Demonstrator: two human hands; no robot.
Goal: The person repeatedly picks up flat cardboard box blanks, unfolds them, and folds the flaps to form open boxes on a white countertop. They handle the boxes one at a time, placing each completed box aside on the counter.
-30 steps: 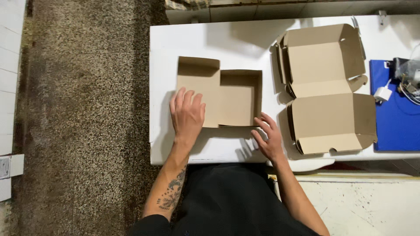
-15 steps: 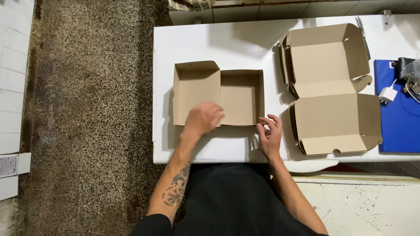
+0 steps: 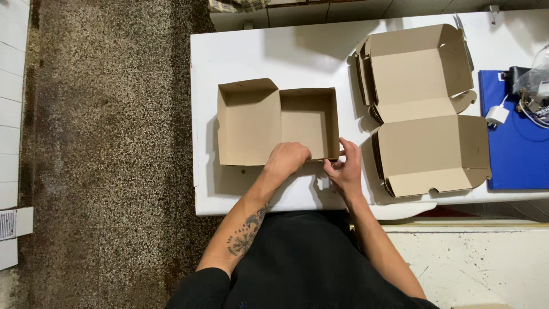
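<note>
On the white table (image 3: 257, 51), left of a stack of unfolded cartons (image 3: 426, 109), stands the half-folded cardboard box (image 3: 274, 123), and the left hand (image 3: 287, 161) and right hand (image 3: 345, 170) both pinch its near wall with bent fingers.

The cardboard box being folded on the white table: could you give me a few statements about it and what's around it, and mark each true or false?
1. Both hands are at the near edge of the half-folded box. True: the left hand and right hand touch its near wall.
2. The half-folded box is full of items. False: it is empty.
3. A stack of folded open boxes lies to the right. True.
4. The table is black. False: it is white.
5. A blue mat lies at the table's right end. True.
</note>
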